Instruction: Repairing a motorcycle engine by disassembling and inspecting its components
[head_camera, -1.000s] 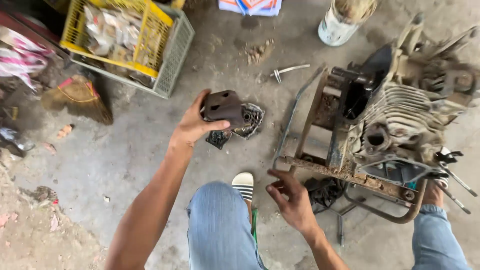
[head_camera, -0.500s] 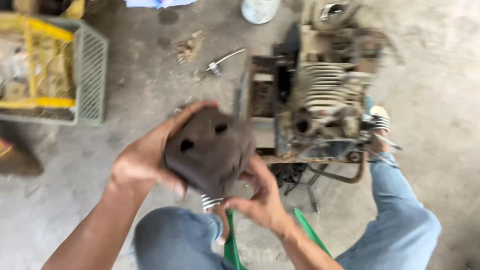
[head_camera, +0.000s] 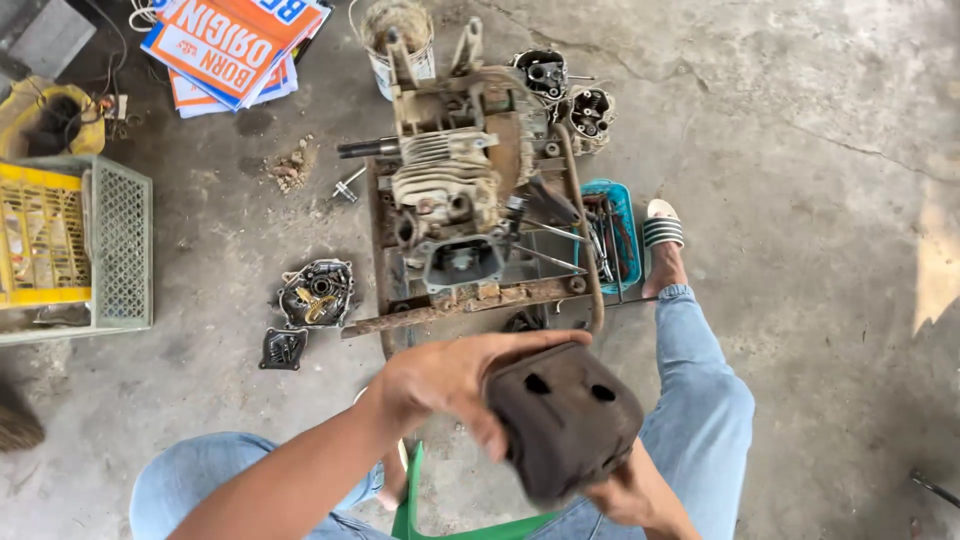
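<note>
Both hands clasp the dark rusty muffler cover above the knees, left hand gripping its top edge, right hand beneath, with the stripped engine straight ahead on the concrete floor.

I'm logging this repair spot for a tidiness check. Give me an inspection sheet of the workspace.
Surface: cracked, stained concrete floor.
Job's things: dark rusty cover with two holes; stripped engine on a rusty frame.
Clutter: engine side cover, blue tool tray, crates, dirty bucket, printed cartons.
Grippers: left hand and right hand hold the cover.
Cables: white cord, top left.
Surroundings: nothing seen.
</note>
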